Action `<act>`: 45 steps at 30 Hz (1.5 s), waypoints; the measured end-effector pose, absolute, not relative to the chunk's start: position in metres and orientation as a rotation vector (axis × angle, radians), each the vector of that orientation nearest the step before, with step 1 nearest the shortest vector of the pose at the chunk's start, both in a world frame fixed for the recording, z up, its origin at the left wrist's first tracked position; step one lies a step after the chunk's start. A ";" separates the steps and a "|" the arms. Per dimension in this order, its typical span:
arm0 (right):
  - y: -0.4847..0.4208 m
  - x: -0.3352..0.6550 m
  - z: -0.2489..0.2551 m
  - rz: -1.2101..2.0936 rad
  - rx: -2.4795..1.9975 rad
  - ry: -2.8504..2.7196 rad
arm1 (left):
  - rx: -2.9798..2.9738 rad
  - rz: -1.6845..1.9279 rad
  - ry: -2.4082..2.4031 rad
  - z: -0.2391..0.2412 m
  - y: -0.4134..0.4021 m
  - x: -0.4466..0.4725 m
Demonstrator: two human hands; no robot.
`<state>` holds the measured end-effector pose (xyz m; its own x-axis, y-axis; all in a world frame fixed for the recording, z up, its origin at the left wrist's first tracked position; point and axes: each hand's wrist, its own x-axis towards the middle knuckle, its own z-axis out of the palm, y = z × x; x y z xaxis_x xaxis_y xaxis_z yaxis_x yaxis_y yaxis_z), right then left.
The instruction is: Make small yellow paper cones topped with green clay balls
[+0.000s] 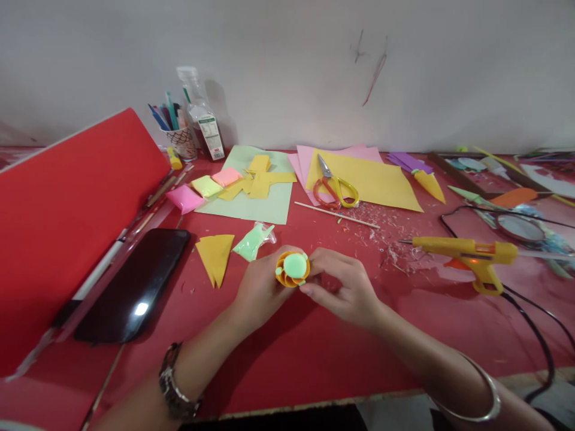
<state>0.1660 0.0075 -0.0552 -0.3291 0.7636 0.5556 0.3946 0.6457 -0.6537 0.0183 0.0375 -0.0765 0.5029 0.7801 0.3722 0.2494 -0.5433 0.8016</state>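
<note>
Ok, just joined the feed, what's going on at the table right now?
A person holds a small orange paper rosette with a pale green centre between both hands, over the red table. The left hand cups one side, the right hand pinches the other. A yellow glue gun lies to the right, untouched; scissors rest on yellow paper farther back. To the left lie yellow paper triangles and a dark phone.

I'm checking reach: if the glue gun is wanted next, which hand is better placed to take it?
Probably the right hand: the glue gun lies on its side of the table, with nothing between. The left hand also holds the paper flower.
</note>
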 end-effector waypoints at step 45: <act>0.010 0.166 -0.050 0.674 -0.874 -1.943 | 2.195 0.822 0.793 -0.072 0.040 0.011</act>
<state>0.1661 0.0100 -0.0504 -0.3691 0.7873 0.4939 0.3124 0.6056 -0.7319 0.0107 0.0398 -0.0722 0.6194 0.7134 0.3278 0.3021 -0.6020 0.7392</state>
